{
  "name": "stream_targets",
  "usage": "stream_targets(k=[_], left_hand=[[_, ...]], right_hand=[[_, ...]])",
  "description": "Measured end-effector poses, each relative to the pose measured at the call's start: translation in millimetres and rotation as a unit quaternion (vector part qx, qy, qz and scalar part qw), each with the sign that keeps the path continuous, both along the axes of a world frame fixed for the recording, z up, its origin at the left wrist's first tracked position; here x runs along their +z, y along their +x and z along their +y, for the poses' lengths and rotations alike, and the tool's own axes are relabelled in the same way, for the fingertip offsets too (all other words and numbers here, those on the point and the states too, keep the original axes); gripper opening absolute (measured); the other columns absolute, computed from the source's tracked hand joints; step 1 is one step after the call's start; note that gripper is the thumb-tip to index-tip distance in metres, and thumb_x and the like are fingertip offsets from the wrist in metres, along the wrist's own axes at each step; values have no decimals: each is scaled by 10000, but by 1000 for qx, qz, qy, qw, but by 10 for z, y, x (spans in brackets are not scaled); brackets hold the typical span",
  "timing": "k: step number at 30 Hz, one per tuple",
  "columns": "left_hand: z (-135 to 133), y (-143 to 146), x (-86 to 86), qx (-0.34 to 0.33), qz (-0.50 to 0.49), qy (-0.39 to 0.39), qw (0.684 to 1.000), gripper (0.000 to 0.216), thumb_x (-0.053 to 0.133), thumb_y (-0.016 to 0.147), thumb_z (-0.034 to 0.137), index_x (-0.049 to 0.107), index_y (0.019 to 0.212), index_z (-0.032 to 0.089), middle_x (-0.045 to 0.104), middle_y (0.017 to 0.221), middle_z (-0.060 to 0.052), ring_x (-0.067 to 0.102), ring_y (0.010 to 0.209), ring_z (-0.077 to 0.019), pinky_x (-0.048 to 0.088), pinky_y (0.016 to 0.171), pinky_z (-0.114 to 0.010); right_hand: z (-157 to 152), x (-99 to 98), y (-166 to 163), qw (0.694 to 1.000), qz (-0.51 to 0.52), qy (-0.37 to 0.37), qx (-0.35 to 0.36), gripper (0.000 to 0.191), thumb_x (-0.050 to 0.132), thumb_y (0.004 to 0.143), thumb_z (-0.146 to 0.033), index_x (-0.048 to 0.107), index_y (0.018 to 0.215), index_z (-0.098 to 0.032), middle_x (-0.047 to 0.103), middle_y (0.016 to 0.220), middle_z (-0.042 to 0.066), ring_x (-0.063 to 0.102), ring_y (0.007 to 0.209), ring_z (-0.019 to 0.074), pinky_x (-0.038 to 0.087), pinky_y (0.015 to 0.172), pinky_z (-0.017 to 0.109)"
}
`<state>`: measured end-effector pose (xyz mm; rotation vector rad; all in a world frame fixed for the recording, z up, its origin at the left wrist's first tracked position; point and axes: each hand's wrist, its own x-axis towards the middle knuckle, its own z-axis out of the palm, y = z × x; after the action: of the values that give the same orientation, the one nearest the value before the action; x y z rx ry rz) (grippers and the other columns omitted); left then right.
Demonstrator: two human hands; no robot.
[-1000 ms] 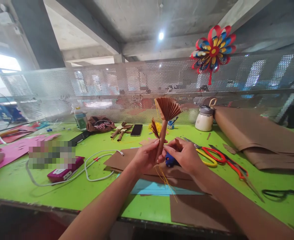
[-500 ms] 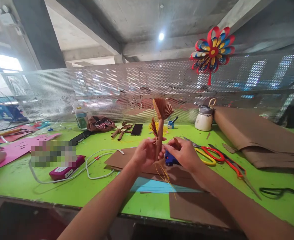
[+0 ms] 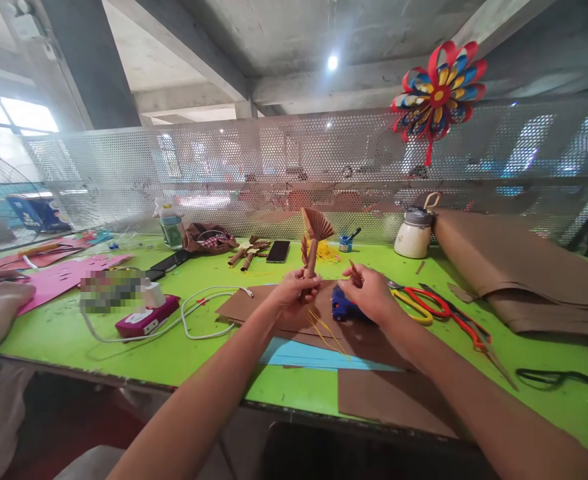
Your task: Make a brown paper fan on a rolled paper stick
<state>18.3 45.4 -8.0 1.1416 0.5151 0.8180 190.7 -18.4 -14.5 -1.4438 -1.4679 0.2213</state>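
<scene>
My left hand [image 3: 298, 291] is closed around the stem of a brown paper craft piece [image 3: 317, 228], a rolled tube with a pleated fan at its top and a smaller folded leaf on its left side. Yellow strings [image 3: 327, 330] hang below it. My right hand [image 3: 365, 287] pinches a small folded brown paper piece [image 3: 355, 274], apart from the craft piece. Just under the right hand lies a dark blue tool [image 3: 344, 305], partly hidden, on brown paper sheets [image 3: 254, 303]. Light blue paper [image 3: 304, 355] sticks out below those sheets.
Yellow-handled scissors [image 3: 414, 308] and red-handled scissors [image 3: 437, 303] lie right. Behind stand a white jar [image 3: 413, 237], a blue paint pot [image 3: 345, 244] and a phone [image 3: 278, 251]. A magenta power strip [image 3: 149, 320] with a white cable is left. Another person's hand [image 3: 4, 303] rests on pink paper [image 3: 69, 285].
My left hand has shifted left with the craft piece, tilting it slightly. My right hand has come away from the stem, keeping the small paper piece. The camera view has turned a little.
</scene>
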Motion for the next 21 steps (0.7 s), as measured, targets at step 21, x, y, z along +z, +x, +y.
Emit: stream_targets(k=[21], left_hand=[[39,-108,-139,20,149,-27,988,275,744,635,90,513,775,142,506,554,59,457,452,-51,555,644,-357]], right_hand=[[54,4,20,994,-78,-70,-5,147,566,752,-231,613,869,-157,614,683,9,537,605,139,375,579,240]])
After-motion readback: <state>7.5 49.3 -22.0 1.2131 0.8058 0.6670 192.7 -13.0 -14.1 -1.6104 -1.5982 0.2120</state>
